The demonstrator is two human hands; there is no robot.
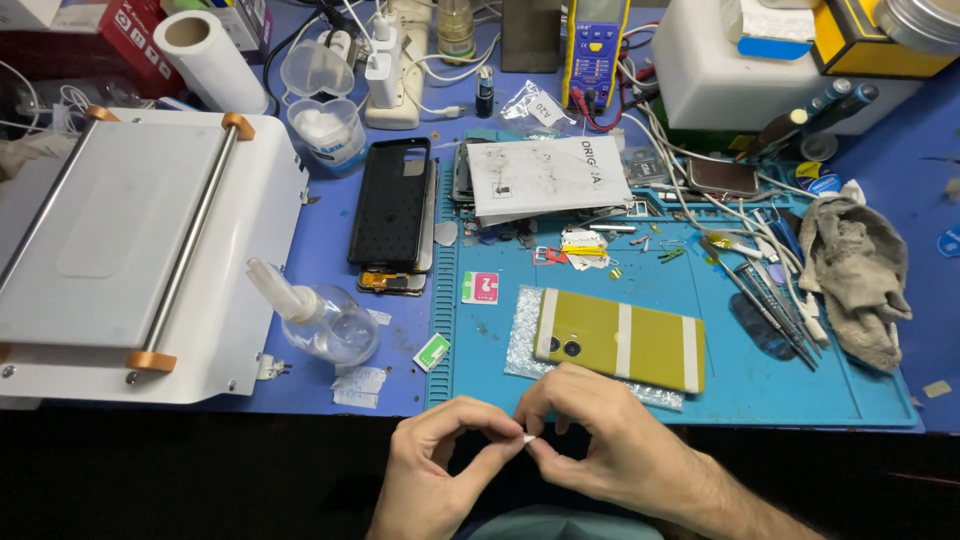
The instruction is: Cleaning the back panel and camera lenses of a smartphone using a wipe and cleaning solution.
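Note:
My left hand (pixel 440 465) and my right hand (pixel 600 440) meet at the near table edge, both pinching a tiny white piece (pixel 528 438) between thumbs and fingertips. Just beyond them a yellow-green phone (pixel 620 340) with white stripes lies back up on a silvery bubble sheet (pixel 522 335), on the blue work mat (pixel 800 390).
A white laminating machine (pixel 130 260) fills the left. A clear squeeze bottle (pixel 320 318) lies beside it. A black phone case (pixel 392 200), a white booklet (pixel 545 178), tweezers and tools (pixel 770 295), a grey rag (pixel 855 270) and a multimeter (pixel 595 50) lie farther back.

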